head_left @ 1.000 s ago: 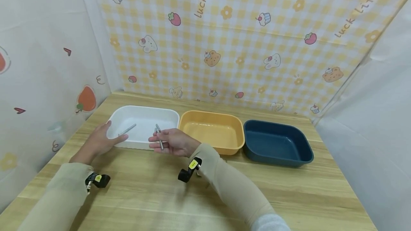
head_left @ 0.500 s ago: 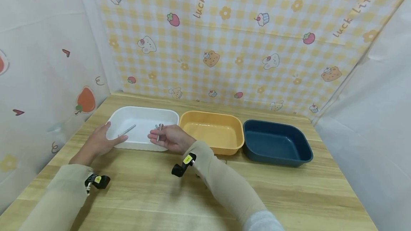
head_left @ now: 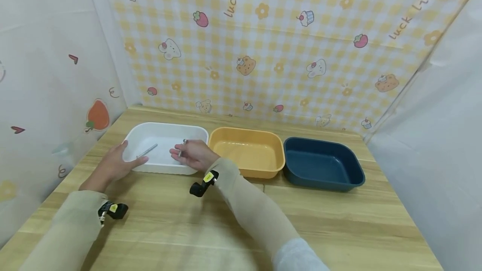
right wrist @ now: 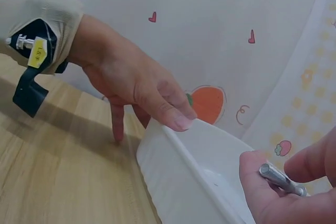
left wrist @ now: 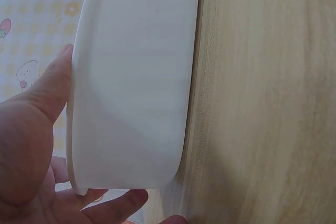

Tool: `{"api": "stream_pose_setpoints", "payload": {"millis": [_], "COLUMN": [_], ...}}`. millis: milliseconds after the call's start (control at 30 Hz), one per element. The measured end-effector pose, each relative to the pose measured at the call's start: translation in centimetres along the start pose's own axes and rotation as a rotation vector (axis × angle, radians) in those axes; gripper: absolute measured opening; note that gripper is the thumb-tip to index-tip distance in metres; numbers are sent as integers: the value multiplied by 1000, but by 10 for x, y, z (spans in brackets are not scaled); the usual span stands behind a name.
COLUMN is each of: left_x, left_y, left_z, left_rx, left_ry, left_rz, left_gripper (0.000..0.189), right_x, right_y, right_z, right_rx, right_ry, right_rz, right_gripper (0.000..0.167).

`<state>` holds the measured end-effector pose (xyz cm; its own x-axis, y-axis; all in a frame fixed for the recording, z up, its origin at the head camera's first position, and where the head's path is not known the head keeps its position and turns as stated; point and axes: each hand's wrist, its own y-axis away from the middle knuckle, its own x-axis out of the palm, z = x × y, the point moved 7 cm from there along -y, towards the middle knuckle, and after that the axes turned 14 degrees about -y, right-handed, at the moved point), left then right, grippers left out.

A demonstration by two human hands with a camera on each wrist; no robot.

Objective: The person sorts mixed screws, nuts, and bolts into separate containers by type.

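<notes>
My left hand (head_left: 114,164) grips the left end of a white plastic bin (head_left: 156,168), thumb over the rim and fingers round the corner. In the left wrist view, the bin's side wall (left wrist: 136,87) fills the middle, with fingertips under its lower end. Over the bin's right half, my right hand (head_left: 193,154) holds a silver metal bolt (right wrist: 278,178) between thumb and fingers. The bolt is partly hidden by the fingers in the head view. Another slim metal rod, bolt-like (head_left: 147,150), lies inside the bin near my left thumb.
A yellow bin (head_left: 246,172) stands right beside the white one, and a dark blue bin (head_left: 324,185) is to its right. All sit on a wood-grain table (head_left: 169,229). A patterned cloth (head_left: 263,53) hangs behind, with pale sheets at both sides.
My right hand has moved forward and left, further over the white bin, and the bolt in its fingers has turned. My left hand stays on the bin's left end.
</notes>
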<state>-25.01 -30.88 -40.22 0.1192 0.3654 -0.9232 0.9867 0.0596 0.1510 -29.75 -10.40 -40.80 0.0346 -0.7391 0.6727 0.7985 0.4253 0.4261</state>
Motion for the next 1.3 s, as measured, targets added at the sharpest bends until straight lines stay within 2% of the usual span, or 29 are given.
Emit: {"api": "stream_pose_setpoints", "payload": {"millis": [167, 300, 433, 567, 800, 967, 1300], "left_x": [-2, -2, -2, -1, -2, -1, -2], "left_y": [1, 1, 1, 1, 2, 1, 3], "left_z": [1, 1, 1, 0, 0, 0, 0], "left_rx": [-2, -4, 15, 26, 16, 23, 3], "left_ry": [8, 12, -11, -9, -5, -22, 7], "left_rz": [-3, -5, -19, -20, -17, -25, -11], "left_gripper": [114, 115, 112, 113, 113, 111, 114], "right_x": [2, 1, -1, -6, -11, -13, -6], "right_y": [-7, -14, -18, -23, -30, -31, -34], "right_z": [2, 2, -2, -3, -5, -10, -13], "right_rx": [14, 20, 65, 72, 59, 99, 117], "right_ry": [-72, -124, -184, -259, -266, -242, -216], "right_rz": [-28, -71, -113, -164, -227, -230, -161], "right_gripper": [67, 60, 51, 52, 58, 62, 66]}}
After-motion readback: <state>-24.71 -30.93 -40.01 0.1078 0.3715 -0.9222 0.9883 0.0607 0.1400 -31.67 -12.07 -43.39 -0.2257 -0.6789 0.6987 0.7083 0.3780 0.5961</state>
